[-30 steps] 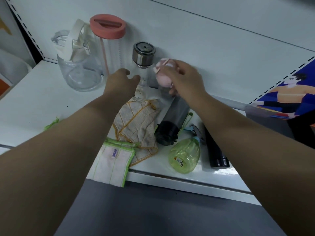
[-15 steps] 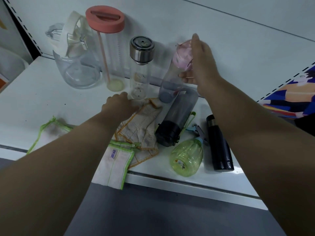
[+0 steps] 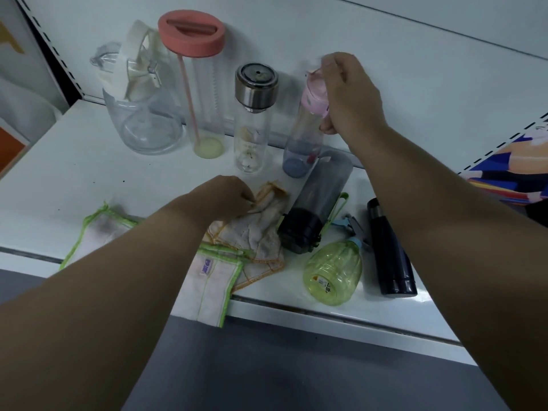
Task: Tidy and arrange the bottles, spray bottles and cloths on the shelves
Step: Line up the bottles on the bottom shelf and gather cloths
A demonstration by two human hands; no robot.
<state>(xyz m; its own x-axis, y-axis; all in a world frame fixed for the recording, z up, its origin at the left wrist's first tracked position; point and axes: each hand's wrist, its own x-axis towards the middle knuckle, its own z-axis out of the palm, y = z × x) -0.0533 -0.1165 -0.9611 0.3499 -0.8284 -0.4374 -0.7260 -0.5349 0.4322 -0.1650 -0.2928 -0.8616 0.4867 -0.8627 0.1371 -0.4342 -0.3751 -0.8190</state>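
My right hand (image 3: pixel 348 94) grips the pink cap of a clear pink-capped bottle (image 3: pixel 304 140), which stands upright at the back of the white shelf (image 3: pixel 74 173). My left hand (image 3: pixel 228 198) pinches the top of an orange-edged cloth (image 3: pixel 255 232) lying crumpled mid-shelf. A steel-capped glass bottle (image 3: pixel 255 120), a tall bottle with a coral lid (image 3: pixel 195 84) and a clear jug (image 3: pixel 142 114) stand in a row to the left. A grey bottle with a black cap (image 3: pixel 317 203), a green spray bottle (image 3: pixel 333 269) and a dark flask (image 3: pixel 390 250) lie on their sides.
A green-edged cloth (image 3: pixel 210 287) hangs over the shelf's front edge, and another green-edged cloth (image 3: pixel 98 232) lies flat to the left. A colourful printed panel (image 3: pixel 510 173) borders the shelf on the right. Grey floor (image 3: pixel 296 366) lies below.
My right hand lifted the pink-capped bottle and stood it upright at the back beside the steel-capped bottle. My left hand drew back from the bottles and came down on the orange-edged cloth.
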